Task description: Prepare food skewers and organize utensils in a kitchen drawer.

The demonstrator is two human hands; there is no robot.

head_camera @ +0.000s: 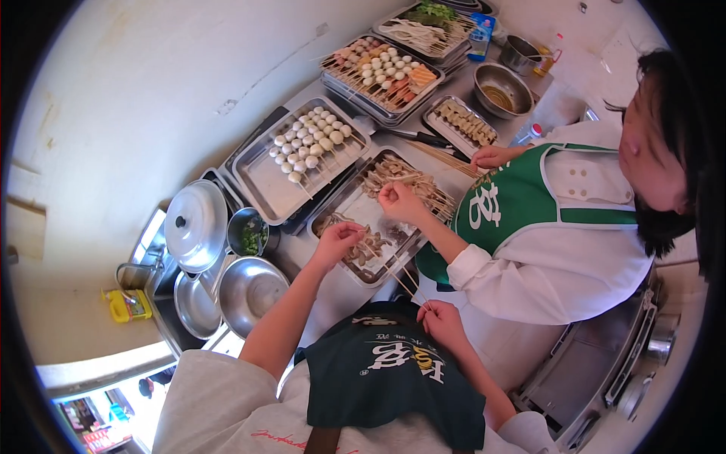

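Thin bamboo skewers (407,282) run from my right hand (441,322), which pinches their lower ends in front of my apron. My left hand (338,245) holds a small piece of food at its fingertips, near the skewers' far ends. Both the fingertips and the skewers' tips are over a metal tray (363,279). Loose greyish-brown strips of food (363,254), of a kind I cannot tell, lie at its near end. Finished skewers of similar pieces (422,187) fill its far end. A co-worker's hand (401,203) is over the same tray.
A co-worker in a green apron (493,215) stands close at the right. Beyond are trays of skewered white balls (309,142) and mixed skewers (385,68). Left are a steel bowl (252,295), a pot of chopped greens (253,235) and a lidded pot (195,226).
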